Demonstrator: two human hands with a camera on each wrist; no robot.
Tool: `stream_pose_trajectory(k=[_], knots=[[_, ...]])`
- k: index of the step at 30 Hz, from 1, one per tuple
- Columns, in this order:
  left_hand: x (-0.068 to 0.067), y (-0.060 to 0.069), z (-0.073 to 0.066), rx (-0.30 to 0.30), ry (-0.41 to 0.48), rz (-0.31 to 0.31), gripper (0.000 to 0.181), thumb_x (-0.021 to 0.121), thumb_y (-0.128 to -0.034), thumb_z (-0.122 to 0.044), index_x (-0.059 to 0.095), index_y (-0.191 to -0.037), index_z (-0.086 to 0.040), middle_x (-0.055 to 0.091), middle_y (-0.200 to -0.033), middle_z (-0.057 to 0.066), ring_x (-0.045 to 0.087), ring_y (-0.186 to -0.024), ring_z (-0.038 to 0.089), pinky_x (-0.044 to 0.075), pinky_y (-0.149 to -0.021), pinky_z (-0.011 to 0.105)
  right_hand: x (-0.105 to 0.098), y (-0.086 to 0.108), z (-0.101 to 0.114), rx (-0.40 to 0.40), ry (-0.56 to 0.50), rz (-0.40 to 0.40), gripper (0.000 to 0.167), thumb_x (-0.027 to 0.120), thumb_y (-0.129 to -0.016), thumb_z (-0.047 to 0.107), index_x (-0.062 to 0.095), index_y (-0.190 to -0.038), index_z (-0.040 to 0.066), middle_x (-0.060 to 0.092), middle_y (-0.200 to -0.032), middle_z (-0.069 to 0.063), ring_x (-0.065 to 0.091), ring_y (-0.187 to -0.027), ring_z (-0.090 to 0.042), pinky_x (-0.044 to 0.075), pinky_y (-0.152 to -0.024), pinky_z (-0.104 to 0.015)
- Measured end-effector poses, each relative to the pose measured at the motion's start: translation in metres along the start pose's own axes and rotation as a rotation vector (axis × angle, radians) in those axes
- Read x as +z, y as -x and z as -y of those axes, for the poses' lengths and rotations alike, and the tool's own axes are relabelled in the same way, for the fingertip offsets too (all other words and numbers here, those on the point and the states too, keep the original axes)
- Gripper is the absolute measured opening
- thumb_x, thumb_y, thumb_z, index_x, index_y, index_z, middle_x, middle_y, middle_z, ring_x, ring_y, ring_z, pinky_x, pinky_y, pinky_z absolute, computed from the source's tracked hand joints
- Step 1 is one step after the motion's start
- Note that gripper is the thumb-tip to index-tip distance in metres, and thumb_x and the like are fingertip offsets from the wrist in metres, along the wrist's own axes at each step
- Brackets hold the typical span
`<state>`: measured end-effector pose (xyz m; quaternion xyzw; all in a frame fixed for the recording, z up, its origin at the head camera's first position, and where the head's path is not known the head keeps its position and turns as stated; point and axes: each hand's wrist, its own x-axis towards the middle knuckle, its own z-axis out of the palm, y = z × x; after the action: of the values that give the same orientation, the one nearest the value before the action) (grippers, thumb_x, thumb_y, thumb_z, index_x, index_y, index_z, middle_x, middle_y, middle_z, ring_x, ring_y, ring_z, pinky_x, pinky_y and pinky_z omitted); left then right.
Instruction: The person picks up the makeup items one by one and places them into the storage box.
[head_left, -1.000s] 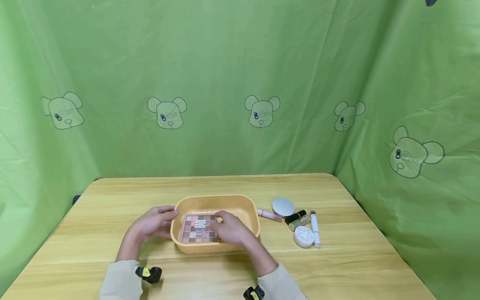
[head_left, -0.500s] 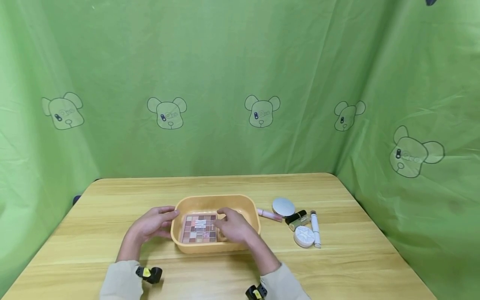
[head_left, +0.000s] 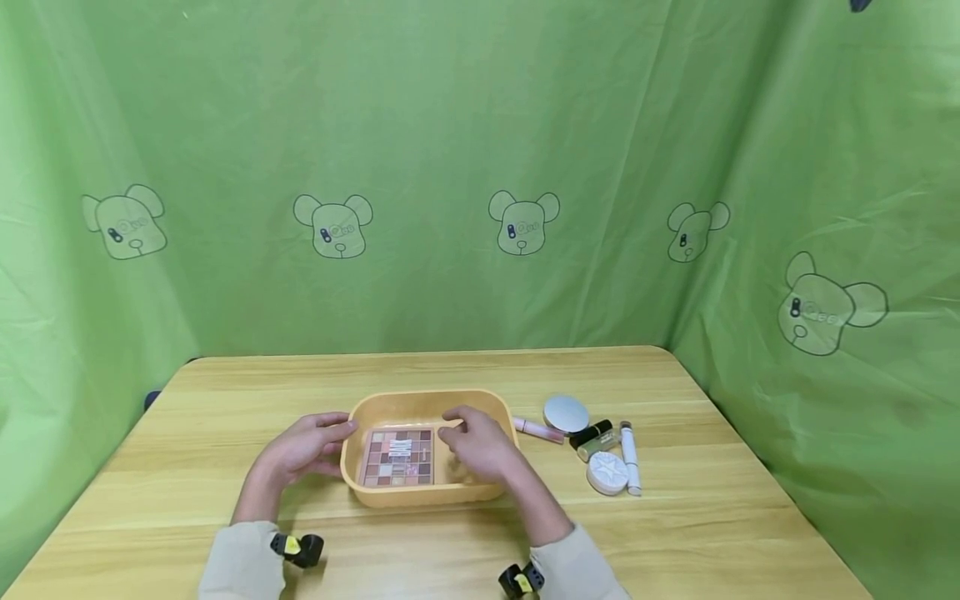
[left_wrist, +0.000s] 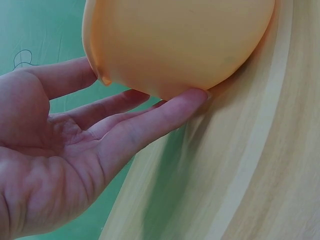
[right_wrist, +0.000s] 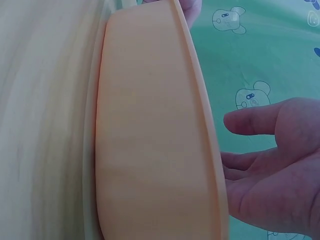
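A yellow-orange plastic tub (head_left: 420, 497) stands on the table. Flat against its floor, in the left half, lies an eyeshadow palette (head_left: 398, 457) with a grid of brown and pink squares. My left hand (head_left: 302, 446) holds the tub's left end, the thumb at the rim and the other fingers against the outer wall. In the left wrist view the little finger (left_wrist: 170, 112) touches low on that wall. Over the tub's right half hovers my right hand (head_left: 482, 446), thumb and index finger apart. Between them no object shows. The right wrist view partly hides its fingers behind the tub wall (right_wrist: 150, 125).
Right of the tub lie a pink lip gloss tube (head_left: 538, 430), a round silver compact (head_left: 566, 414), a black tube (head_left: 591, 434), a gold-green tube (head_left: 597, 447), a white round case with a star (head_left: 607, 472) and a slim white tube (head_left: 631, 458). Green curtains (head_left: 450, 125) surround the table.
My right hand has drawn off the palette's right edge, moving right and slightly up, and its fingers have parted. The left hand, tub and palette have stayed in place.
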<state>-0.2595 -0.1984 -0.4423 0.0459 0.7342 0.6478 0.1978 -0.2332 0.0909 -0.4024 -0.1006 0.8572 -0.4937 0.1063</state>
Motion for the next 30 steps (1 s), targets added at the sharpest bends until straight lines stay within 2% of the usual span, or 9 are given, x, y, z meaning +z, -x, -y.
stream_pose_trajectory(k=[7,18,23,30], knots=[[0.0,0.001,0.0,-0.003,-0.003,-0.006,0.069,0.053,-0.1053,-0.024,0.022,-0.153,0.014,0.042,-0.148,0.039,0.055,-0.13,0.048,0.062,-0.092,0.05,-0.005,0.0,-0.001,-0.038,-0.01,-0.037,0.039,0.056,-0.101,0.016,0.057,-0.133,-0.006,0.067,-0.106,-0.022,0.068,-0.085,-0.033,0.058,-0.066,-0.034],[0.0,-0.001,0.001,-0.006,0.003,-0.006,0.069,0.053,-0.1054,-0.024,0.022,-0.153,0.014,0.04,-0.149,0.04,0.054,-0.131,0.048,0.062,-0.092,0.05,-0.014,0.001,-0.002,-0.068,-0.075,-0.096,0.029,0.056,-0.1,0.011,0.064,-0.123,-0.005,0.069,-0.103,-0.021,0.068,-0.091,-0.032,0.064,-0.081,-0.043],[0.0,-0.001,0.002,-0.006,0.003,-0.009,0.069,0.053,-0.1055,-0.024,0.022,-0.153,0.014,0.04,-0.149,0.04,0.054,-0.131,0.048,0.062,-0.092,0.05,-0.018,0.001,-0.002,-0.057,-0.066,-0.124,0.026,0.057,-0.1,0.011,0.066,-0.12,-0.002,0.069,-0.096,-0.015,0.068,-0.085,-0.026,0.064,-0.08,-0.044],[0.0,-0.001,0.001,-0.008,0.003,-0.013,0.067,0.053,-0.1056,-0.023,0.023,-0.153,0.014,0.041,-0.148,0.039,0.055,-0.13,0.048,0.062,-0.092,0.05,-0.023,-0.001,-0.004,-0.042,-0.05,-0.179,0.026,0.06,-0.099,0.013,0.068,-0.12,0.0,0.071,-0.095,-0.012,0.069,-0.08,-0.024,0.064,-0.075,-0.04]])
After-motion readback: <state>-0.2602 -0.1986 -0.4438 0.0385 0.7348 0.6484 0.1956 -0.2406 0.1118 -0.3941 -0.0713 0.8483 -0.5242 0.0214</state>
